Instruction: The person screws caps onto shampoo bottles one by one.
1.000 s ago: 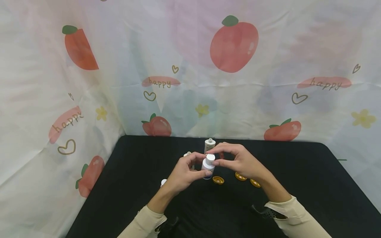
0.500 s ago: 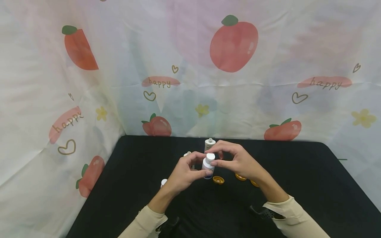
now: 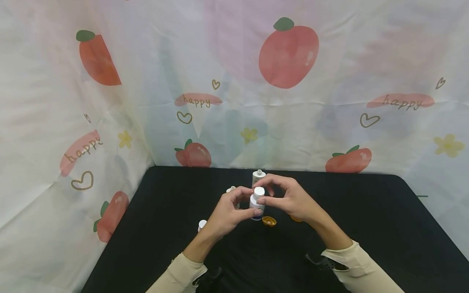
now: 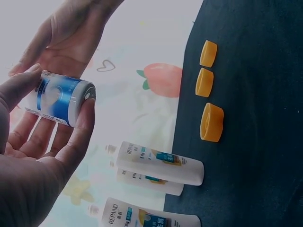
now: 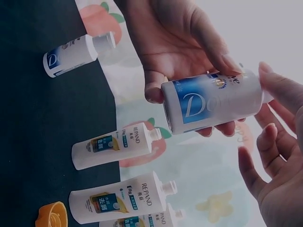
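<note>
A small white bottle (image 3: 257, 206) with a blue "Dove" label is held off the table between both hands. My left hand (image 3: 228, 213) grips its body, thumb on the near side and fingers around the far side. My right hand (image 3: 291, 197) pinches the white cap (image 3: 259, 192) between thumb and fingertips. In the right wrist view the label (image 5: 191, 104) faces the camera, and the cap is mostly hidden by the fingers. From the left wrist view, the bottle's base (image 4: 85, 100) points toward the camera's right.
A second capped Dove bottle (image 5: 71, 56) stands on the black table (image 3: 176, 195), left of the hands. Behind the hands are several white REPAND bottles (image 4: 161, 163) with bare narrow necks. Orange caps (image 4: 211, 122) lie in a row; one (image 3: 269, 221) sits just right of the held bottle.
My right hand and forearm have shifted slightly left, still at the cap, and the forearm now covers the rightmost orange cap. The left hand and bottle hardly move.
</note>
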